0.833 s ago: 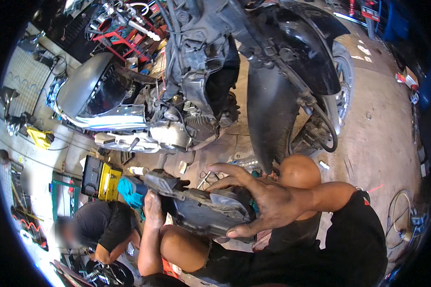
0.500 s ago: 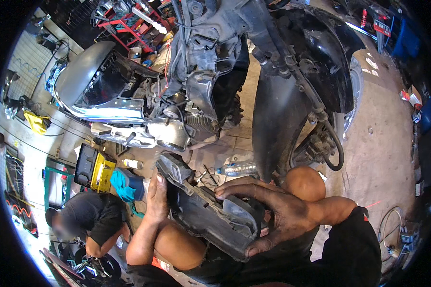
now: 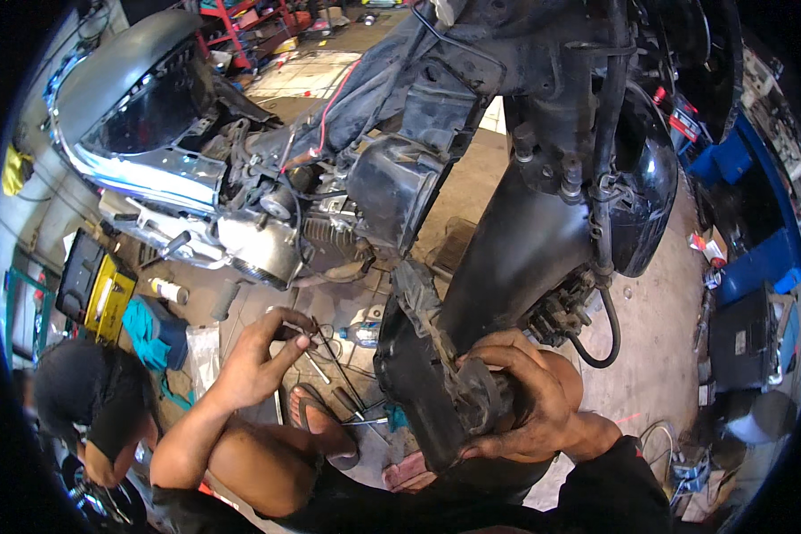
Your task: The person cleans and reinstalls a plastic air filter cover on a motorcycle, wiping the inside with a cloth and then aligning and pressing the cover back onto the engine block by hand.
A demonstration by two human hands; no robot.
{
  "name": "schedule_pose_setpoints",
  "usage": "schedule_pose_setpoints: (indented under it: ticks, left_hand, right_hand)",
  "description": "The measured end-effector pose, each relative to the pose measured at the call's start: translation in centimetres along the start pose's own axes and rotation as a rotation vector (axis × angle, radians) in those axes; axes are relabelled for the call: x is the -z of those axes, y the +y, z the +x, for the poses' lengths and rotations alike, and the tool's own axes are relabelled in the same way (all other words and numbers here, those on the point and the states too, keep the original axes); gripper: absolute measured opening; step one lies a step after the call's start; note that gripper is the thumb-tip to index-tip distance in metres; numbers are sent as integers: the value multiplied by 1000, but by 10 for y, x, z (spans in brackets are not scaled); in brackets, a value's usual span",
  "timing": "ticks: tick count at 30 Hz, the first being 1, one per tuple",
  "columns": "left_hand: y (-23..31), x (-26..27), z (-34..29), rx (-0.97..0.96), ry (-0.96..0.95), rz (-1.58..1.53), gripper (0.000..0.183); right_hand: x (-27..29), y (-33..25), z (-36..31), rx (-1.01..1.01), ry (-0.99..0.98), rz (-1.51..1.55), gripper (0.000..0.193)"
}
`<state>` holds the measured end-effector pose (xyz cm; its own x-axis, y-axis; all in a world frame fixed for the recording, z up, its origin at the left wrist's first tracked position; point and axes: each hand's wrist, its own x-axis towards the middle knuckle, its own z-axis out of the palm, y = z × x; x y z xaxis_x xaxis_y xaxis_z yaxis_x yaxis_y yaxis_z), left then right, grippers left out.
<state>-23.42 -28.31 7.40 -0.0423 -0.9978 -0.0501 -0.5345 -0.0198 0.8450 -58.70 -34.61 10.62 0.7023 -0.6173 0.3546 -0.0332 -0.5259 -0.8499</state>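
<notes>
Fingers of the left hand are curled at eight o'clock of my view, thumb and index tips close together; whether they pinch some small thing, I cannot tell. At seven o'clock I see thin tools and, just beside them, a bottle. Near six o'clock is the black part, tilted. Between four and five o'clock, the right hand is clamped on its right side, thumb at the lower end. At three o'clock I have a mudguard, then, farther right, a blue bin.
</notes>
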Motion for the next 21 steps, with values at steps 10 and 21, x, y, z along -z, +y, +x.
schedule_pose_setpoints:
  ticks: [10,21]
  left_hand:
    - [4,15,-17,-79,-112,76,14]
    - [-9,26,-41,-10,-42,36,10]
  right_hand:
    - [-21,1,20,-11,210,-205,87]
    - [-1,20,94,-161,472,-707,87]
